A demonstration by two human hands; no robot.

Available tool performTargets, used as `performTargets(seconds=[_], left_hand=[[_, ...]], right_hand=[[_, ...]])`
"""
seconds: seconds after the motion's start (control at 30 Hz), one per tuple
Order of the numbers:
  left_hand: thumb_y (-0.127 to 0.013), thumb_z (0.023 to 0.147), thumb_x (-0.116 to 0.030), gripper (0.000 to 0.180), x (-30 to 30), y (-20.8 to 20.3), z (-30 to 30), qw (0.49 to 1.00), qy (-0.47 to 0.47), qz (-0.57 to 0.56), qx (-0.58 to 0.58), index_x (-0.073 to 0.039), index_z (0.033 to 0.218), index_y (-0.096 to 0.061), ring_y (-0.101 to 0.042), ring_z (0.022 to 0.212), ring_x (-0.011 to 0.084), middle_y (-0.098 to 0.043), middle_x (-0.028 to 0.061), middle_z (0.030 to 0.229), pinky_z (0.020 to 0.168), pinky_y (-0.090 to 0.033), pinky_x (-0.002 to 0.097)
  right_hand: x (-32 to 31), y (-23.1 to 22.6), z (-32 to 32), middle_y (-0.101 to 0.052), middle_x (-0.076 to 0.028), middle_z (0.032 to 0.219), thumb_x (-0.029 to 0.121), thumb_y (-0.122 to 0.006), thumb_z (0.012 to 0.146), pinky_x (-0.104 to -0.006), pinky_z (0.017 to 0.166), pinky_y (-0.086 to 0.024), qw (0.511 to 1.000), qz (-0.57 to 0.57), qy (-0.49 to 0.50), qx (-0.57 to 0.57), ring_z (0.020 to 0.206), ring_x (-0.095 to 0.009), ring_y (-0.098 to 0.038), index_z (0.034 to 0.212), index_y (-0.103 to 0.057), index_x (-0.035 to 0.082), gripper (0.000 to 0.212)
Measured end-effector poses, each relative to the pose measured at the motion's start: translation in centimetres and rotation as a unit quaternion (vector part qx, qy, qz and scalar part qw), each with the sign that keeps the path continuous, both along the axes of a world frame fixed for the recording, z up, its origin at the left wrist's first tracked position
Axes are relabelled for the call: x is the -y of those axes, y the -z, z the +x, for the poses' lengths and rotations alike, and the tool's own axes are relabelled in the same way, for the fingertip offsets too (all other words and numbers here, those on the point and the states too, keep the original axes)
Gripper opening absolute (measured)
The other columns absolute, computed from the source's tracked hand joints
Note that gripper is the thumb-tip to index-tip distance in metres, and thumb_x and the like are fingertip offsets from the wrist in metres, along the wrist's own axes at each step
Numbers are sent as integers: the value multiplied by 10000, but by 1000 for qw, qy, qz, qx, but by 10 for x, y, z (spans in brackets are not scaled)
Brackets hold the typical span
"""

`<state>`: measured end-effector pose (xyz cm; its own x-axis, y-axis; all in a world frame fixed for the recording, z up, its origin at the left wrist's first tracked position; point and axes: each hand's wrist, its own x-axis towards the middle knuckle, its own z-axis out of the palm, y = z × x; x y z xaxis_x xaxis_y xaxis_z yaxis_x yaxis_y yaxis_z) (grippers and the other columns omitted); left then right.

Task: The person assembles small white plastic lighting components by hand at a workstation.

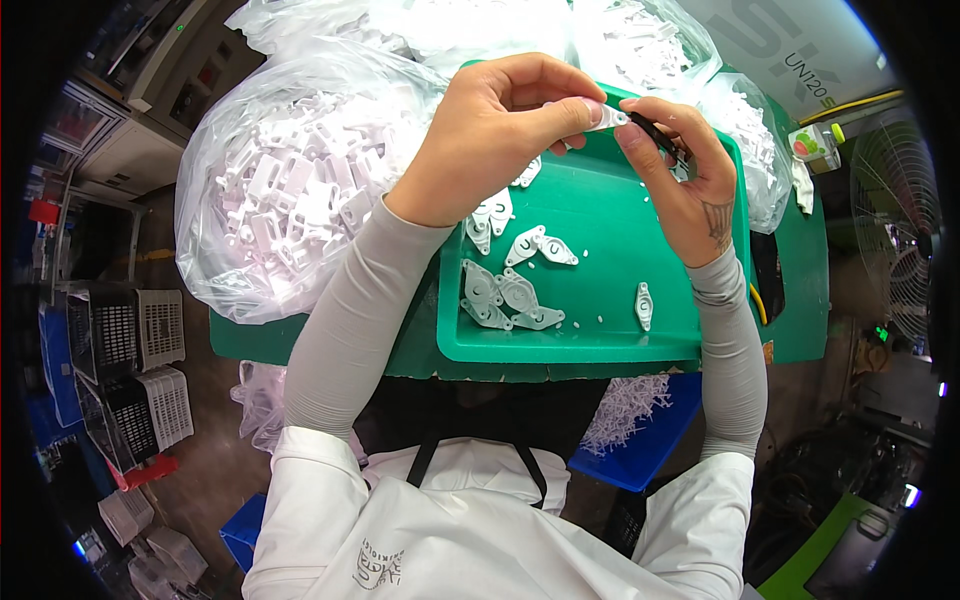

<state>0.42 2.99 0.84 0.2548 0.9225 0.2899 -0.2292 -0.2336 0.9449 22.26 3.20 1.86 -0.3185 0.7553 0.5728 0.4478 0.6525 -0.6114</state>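
My left hand (pixel 480 135) is closed, pinching a small white plastic part (pixel 608 119) between thumb and fingers above the far side of a green tray (pixel 570 350). My right hand (pixel 695 185) is wrapped round a slim black hand tool (pixel 655 134). The tool's tip meets the right end of the white part; its exact kind is hidden by the fingers. Below my hands, several flat white pieces with pointed ends (pixel 540 247) lie at the tray's left. A single similar piece (pixel 644 306) lies near the front right, and tiny white bits are scattered about.
A big clear bag of white plastic parts (pixel 300 190) stands left of the tray, with more filled bags (pixel 640 45) behind it. A blue bin (pixel 640 440) of thin white scraps sits below the table's front edge. A fan (pixel 895 200) stands at the right.
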Motion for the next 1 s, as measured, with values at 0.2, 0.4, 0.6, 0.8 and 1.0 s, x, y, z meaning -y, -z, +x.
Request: performTargets(seconds=[0.2,0.4,0.6,0.8,1.0], left_hand=[[-723,934,-129,173,0,0,0,1000,-6,11,-6,-16,1065,-717,-654,872,102,-717,42,969,767,-534,253],[-718,937,-124,162,0,1,1,1000,-6,12,-9,-18,1059,-715,-650,864,101,-712,40,961,760,-529,251],[-719,936,-135,165,1,0,1,1000,-11,17,-13,-17,1052,-711,-640,845,100,-706,35,950,752,-525,256],[-717,935,-138,157,0,1,1,1000,-3,15,-13,-21,1040,-712,-636,834,99,-704,30,942,752,-522,253],[-720,933,-146,165,0,1,1,1000,-11,16,-15,-22,1042,-712,-634,828,99,-703,29,937,750,-520,253]], right_hand=[[2,1,-2,-696,-6,976,173,-769,911,-220,656,-434,999,-42,2,-21,767,-72,-578,1115,-720,92,225],[0,3,-1,-694,0,968,170,-772,908,-218,660,-438,999,-29,-5,-24,768,-70,-576,1117,-720,91,229],[0,1,0,-694,-2,967,168,-772,907,-220,666,-445,1000,-19,-4,-16,761,-75,-578,1107,-724,94,218],[0,0,0,-707,-13,985,177,-778,905,-223,667,-454,1000,-5,-8,-6,770,-82,-600,1101,-723,94,220],[-1,2,0,-715,-22,991,185,-777,907,-224,676,-467,1000,-11,-18,-20,785,-91,-619,1096,-724,89,218]])
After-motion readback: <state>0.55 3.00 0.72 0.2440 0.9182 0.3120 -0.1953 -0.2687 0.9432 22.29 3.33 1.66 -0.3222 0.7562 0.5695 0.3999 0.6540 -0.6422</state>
